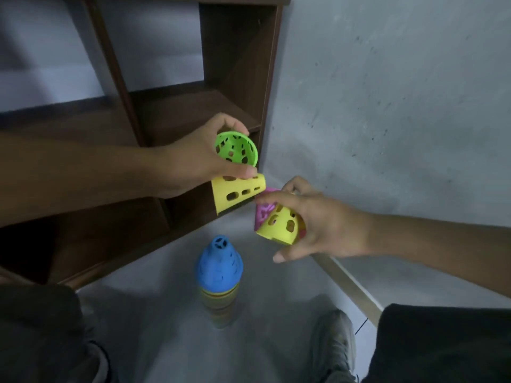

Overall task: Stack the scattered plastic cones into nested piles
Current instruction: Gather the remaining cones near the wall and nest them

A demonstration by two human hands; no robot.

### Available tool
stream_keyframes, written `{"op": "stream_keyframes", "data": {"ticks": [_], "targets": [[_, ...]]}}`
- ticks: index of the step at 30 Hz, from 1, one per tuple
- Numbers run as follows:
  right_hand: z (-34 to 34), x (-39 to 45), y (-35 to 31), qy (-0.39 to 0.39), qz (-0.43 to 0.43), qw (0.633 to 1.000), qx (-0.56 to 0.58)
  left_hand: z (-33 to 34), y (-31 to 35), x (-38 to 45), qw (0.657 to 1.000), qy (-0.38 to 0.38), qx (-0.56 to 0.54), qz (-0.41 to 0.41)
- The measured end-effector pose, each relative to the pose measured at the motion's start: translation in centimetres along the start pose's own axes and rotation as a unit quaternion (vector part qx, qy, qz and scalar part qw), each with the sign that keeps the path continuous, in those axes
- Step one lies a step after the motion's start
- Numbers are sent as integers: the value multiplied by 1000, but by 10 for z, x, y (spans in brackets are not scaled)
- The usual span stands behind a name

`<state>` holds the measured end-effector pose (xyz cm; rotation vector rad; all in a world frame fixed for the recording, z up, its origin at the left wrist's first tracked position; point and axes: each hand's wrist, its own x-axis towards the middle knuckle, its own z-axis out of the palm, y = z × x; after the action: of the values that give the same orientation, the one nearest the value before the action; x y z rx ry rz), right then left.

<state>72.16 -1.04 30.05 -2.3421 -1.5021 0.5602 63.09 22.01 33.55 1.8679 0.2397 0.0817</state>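
Below, blue-topped pile [219, 275] between hands, left hand [193, 161] gripping green cone [236, 147], right hand [318, 225] gripping yellow cone [279, 225]

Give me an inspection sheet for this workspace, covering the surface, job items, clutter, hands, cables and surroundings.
Surface: grey floor.
Job's things: nested pile standing on the floor, blue cone on top; green cone, yellow cone, and a second yellow cone with a pink cone, all held in the air.
Clutter: nothing seen.
Hands: left hand grips the green cone and the yellow cone; right hand holds the second yellow cone and the pink one.
Cables: nothing seen.
Surroundings: brown wooden shelf, grey wall, shoe.
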Motion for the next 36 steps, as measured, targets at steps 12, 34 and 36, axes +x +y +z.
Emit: {"op": "stream_keyframes", "data": {"ticks": [12, 34, 36], "targets": [[-17, -27, -52, 25, -24, 999, -27, 0, 9, -64, 985, -6, -174, -2], [5, -26, -53, -27, -14, 996, -87, 3, -49, -87, 993, -96, 60, 32], [6, -23, -55, -35, -22, 995, -95, -1, -51, -93, 990, -111, 77, 28]]}}
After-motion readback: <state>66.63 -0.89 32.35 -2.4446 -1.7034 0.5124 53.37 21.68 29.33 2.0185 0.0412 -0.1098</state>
